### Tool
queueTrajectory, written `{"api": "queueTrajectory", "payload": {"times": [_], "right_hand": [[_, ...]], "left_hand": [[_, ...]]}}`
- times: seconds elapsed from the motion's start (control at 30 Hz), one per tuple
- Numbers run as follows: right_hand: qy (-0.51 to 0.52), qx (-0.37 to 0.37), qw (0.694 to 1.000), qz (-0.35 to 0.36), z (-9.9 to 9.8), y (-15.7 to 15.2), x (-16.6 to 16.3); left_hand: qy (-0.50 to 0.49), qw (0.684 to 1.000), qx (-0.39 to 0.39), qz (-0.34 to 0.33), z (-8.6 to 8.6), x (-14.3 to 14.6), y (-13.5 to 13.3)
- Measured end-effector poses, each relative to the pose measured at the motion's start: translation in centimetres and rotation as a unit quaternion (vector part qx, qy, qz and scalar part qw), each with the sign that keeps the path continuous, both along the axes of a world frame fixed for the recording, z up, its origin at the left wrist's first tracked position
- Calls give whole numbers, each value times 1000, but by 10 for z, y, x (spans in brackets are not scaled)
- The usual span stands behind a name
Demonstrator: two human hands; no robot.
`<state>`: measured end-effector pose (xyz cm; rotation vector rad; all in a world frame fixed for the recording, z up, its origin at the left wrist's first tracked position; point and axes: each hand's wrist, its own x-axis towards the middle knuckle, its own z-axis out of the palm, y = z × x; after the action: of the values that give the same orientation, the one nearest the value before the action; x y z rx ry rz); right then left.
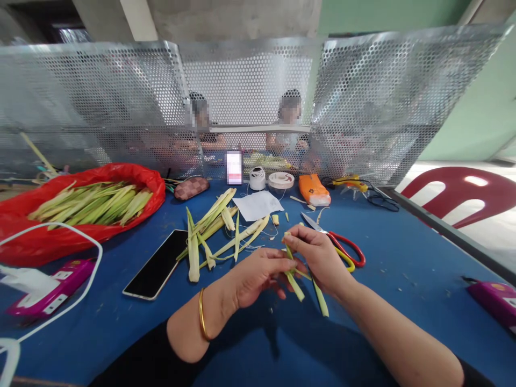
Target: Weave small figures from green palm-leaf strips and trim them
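My left hand (pixel 262 271) pinches a narrow green leaf strip (pixel 296 287) between thumb and fingers. Close against it, my right hand (pixel 318 258) is closed on the upper end of the same strips, and a second green strip (pixel 320 298) hangs below its palm. How the strips join is hidden by my fingers. Just beyond my right hand lie scissors (pixel 349 250) with red and yellow handles, blades pointing away to the left. Loose pale-green leaf strips (pixel 209 231) are spread on the blue table left of my hands, with thin white thread among them.
A red plastic bag (pixel 155 185) full of leaf strips stands at left, near a black-screened phone (pixel 157 263) and a purple power strip (pixel 56 285). White paper (pixel 258 205), a thread spool (pixel 257 178), tape (pixel 281 180) and an orange tissue pack (pixel 313 189) sit before a perforated metal screen (pixel 250 80).
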<state>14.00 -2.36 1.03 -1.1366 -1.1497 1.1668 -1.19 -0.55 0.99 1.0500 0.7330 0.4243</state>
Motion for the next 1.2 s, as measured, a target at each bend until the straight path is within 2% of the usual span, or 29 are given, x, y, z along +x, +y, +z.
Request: {"api": "queueTrajectory", "payload": {"times": [0.07,0.13,0.2,0.27,0.37,0.5,0.63,0.73,0.87,1.07,1.2], "right_hand": [[-96,64,991,-64,2,5,8],[-190,99,971,-107,4,6,13],[-270,93,955,-81,4,3,13],[-313,70,947,-10,1,-2,7],[-299,56,951,57,-7,-9,-6],[-238,29,967,82,-15,-10,-16],[-232,29,967,99,-13,-7,-13],[-235,55,962,129,-7,-8,-11],[-255,71,957,116,-6,-11,-12],[-258,79,957,106,-12,-10,-14],[-224,65,971,47,-14,-3,-8]], "left_hand": [[-10,997,25,75,1,0,3],[-32,988,49,141,4,-2,7],[-54,980,61,180,8,-4,10],[-62,978,67,189,11,-5,11],[-47,978,72,191,10,-5,10],[-24,977,75,198,2,-3,12],[8,974,131,185,-1,-3,16],[-11,978,119,173,1,-4,16],[-53,982,56,170,3,-6,16],[-65,981,20,181,-6,-7,22],[-136,977,-27,164,-4,-12,27]]}}
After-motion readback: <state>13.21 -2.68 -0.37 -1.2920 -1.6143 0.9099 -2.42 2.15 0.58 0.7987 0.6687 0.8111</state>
